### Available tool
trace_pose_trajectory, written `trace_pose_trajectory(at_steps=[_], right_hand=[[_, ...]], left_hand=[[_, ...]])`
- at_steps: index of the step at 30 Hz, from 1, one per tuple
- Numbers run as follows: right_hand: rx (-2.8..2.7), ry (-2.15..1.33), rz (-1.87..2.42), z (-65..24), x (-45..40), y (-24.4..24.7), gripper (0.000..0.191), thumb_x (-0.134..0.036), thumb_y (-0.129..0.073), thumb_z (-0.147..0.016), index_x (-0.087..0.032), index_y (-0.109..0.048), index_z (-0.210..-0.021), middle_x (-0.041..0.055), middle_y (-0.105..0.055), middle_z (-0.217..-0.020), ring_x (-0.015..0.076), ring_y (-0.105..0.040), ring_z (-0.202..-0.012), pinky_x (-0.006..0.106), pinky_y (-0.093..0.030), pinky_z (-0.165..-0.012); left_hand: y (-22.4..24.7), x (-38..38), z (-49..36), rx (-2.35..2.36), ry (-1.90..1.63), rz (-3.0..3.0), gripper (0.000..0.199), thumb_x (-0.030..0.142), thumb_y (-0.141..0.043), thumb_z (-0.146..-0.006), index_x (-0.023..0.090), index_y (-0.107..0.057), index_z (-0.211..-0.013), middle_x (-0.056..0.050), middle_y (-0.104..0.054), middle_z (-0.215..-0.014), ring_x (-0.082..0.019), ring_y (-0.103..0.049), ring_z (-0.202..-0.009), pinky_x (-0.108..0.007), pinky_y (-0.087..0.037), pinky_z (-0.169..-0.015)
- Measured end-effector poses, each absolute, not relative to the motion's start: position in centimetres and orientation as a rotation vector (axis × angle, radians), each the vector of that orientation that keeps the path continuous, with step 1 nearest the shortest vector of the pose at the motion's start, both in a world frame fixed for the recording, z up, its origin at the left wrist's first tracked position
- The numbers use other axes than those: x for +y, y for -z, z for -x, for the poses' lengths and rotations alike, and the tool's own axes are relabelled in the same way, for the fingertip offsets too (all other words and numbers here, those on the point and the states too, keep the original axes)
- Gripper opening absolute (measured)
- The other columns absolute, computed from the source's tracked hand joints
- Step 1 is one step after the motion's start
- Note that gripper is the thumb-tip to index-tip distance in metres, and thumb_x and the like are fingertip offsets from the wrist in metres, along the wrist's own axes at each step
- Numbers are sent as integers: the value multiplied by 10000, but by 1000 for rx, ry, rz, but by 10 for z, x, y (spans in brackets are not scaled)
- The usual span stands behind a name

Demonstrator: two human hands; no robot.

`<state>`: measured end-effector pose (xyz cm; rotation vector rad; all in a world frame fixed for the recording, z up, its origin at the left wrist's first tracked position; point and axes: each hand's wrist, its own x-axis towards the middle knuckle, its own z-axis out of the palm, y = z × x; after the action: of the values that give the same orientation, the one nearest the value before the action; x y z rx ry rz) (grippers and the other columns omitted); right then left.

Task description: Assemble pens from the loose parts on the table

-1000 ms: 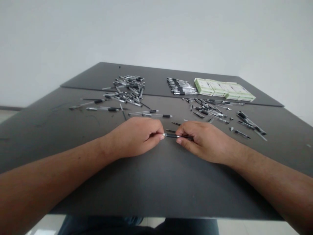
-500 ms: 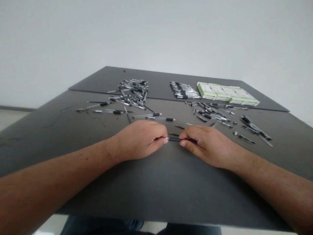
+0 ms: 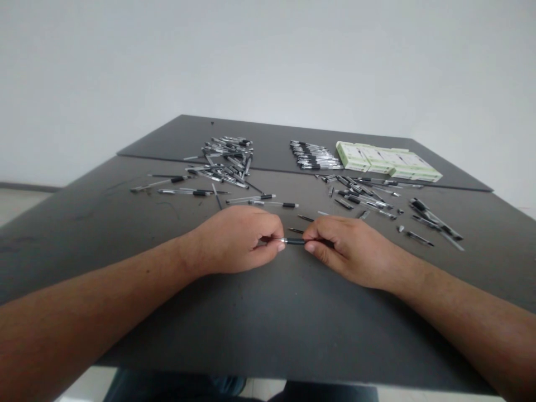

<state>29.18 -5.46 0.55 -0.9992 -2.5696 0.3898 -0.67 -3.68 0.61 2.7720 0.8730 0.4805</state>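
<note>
Between my hands, low over the dark table, lies a pen (image 3: pixel 295 241) with a black grip and a silvery tip end, held level. My left hand (image 3: pixel 247 239) pinches its silvery end between thumb and bent forefinger. My right hand (image 3: pixel 341 248) has thumb and fingers closed on the black part; the rest of the pen is hidden in that hand. Just behind the held pen, the tips of two thin dark refills (image 3: pixel 305 218) show on the table beside my right fingers. A clear pen with a black grip (image 3: pixel 276 204) lies beyond my left hand.
Many loose pens (image 3: pixel 228 162) are heaped at the back left. A neat row of pens (image 3: pixel 314 156) is beside green and white boxes (image 3: pixel 387 159) at the back right. Pen parts (image 3: pixel 364 195) lie scattered nearer, with more pens (image 3: pixel 435 218) on the right of the table (image 3: pixel 268 324).
My left hand has shifted slightly left on the pen, so a little more of its silvery end shows. The right hand keeps its hold; the view has moved slightly.
</note>
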Motion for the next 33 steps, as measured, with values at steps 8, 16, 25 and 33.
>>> trace_pose_trajectory(at_steps=[8,16,25,33], right_hand=[[-2521,-251,1011,-305,-38,3,201,-269,-626,-1134,-207,-816,-1110,102,-861,-977,253,-807,-874,341,-574,-800],[-2530,-267,1033,-308,-35,3,198,-289,-649,-1127,-217,-833,-1125,92,-866,-987,246,-798,-863,335,-566,-801],[-2549,-292,1035,-308,-34,2,162,-268,-669,-1109,-218,-823,-1122,76,-843,-984,236,-782,-871,329,-542,-809],[-2575,-336,1066,-308,-34,0,131,-265,-692,-1105,-215,-813,-1101,92,-855,-1023,256,-801,-927,346,-547,-860]], left_hand=[[-29,26,52,1659,-491,-2669,404,428,-555,-1005,255,-901,-1122,-50,-894,-961,-269,-817,-899,-360,-596,-895],[-22,112,72,2030,-117,-2639,537,307,-550,-1021,230,-945,-1377,-104,-937,-1384,-334,-869,-1314,-396,-638,-1184],[2,144,61,1940,74,-2729,580,245,-571,-1027,235,-924,-1487,-138,-907,-1468,-343,-825,-1404,-419,-619,-1245],[3,147,55,1857,90,-2797,564,256,-584,-1030,195,-912,-1486,-198,-877,-1433,-381,-800,-1402,-476,-625,-1243]])
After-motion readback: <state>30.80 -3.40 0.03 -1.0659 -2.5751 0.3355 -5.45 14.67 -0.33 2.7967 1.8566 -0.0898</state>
